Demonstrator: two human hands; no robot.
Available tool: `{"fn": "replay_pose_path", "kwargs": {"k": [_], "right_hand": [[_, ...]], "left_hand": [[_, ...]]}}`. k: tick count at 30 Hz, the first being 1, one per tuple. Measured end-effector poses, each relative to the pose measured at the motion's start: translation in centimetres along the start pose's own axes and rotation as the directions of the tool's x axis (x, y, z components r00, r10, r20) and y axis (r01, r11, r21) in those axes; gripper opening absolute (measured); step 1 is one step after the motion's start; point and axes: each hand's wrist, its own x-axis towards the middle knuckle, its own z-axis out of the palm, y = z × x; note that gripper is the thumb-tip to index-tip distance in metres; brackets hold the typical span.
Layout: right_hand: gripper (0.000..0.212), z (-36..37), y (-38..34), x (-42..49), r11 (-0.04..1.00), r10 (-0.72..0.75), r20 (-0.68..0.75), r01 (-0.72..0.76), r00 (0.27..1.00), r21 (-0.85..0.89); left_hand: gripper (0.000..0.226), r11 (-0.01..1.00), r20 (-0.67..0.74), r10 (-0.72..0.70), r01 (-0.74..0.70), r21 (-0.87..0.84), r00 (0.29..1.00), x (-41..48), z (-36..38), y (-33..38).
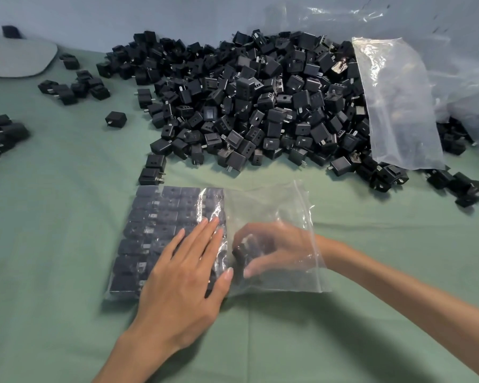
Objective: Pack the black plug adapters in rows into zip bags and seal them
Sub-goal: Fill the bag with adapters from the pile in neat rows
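The clear plastic zip bag (274,205) lies flat on the green-covered counter (67,299), its left part filled with rows of square black plug adapters (155,225). The left hand (183,272) presses open on those rows. The right hand (271,250), inside the bag, grips one more adapter (242,248). Pushed in crooked, it could knock the rows askew or snag the thin film.

The cloth (67,244) under everything is green, soft and dull, with fold lines. The plug adapters (260,106) at 12 o'clock are dull black plastic with small shiny metal pins. The zip bag (274,205) in the middle is clear, shiny, crinkly plastic. The big bag (398,106) at 2 o'clock is shiny plastic too.
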Motion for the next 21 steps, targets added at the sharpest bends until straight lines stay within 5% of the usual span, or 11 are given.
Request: {"fn": "replay_pose_path", "kwargs": {"k": [6, 7, 10, 12, 14, 16, 17, 19, 21], "right_hand": [[0.03, 0.5, 1.3, -0.6, 0.988, -0.042, -0.122, 0.06, 0.992, 0.144], [0.029, 0.5, 1.4, -0.7, 0.982, -0.056, -0.13, 0.079, 0.99, 0.174], [0.026, 0.4, 1.7, -0.6, 0.971, -0.104, -0.149, 0.133, 0.983, 0.201], [0.023, 0.6, 2.3, -0.6, 0.97, -0.094, -0.142, 0.123, 0.985, 0.212], [0.021, 0.8, 2.9, -0.8, 0.952, -0.085, -0.118, 0.116, 0.989, 0.285], [0.022, 0.9, 3.2, -1.1, 0.925, -0.107, -0.112, 0.14, 0.988, 0.354], [0.02, 1.0, 3.3, -1.2, 0.911, -0.108, -0.119, 0.146, 0.987, 0.386], [0.018, 1.2, 3.1, -1.2, 0.91, -0.091, -0.151, 0.144, 0.984, 0.389], [0.022, 1.4, 2.7, -0.9, 0.933, -0.11, -0.183, 0.165, 0.977, 0.32]], "left_hand": [[0.067, 0.922, -0.109, -0.028, -0.017, -0.387, 0.994, -0.1, -0.8, -0.5], [0.065, 0.838, -0.134, -0.094, 0.005, -0.545, 0.987, 0.0, -1.1, -0.7], [0.052, 0.309, -0.135, -0.333, -0.027, -0.951, 0.933, 0.3, -2.3, -1.9], [0.045, 0.181, -0.236, -0.521, -0.164, -0.97, 0.82, 0.4, -3.3, -3.1], [0.042, 0.183, -0.305, -0.676, -0.248, -0.951, 0.671, 0.6, -4.0, -4.1], [0.038, 0.248, -0.341, -0.717, -0.234, -0.94, 0.609, 0.6, -4.4, -4.5], [0.036, 0.32, -0.356, -0.683, -0.176, -0.931, 0.638, 0.6, -4.5, -4.3], [0.031, 0.571, -0.333, -0.466, -0.009, -0.821, 0.82, 0.6, -4.7, -3.8], [0.05, 0.912, -0.156, -0.108, 0.036, -0.409, 0.982, 0.9, -5.0, -3.5]]}}
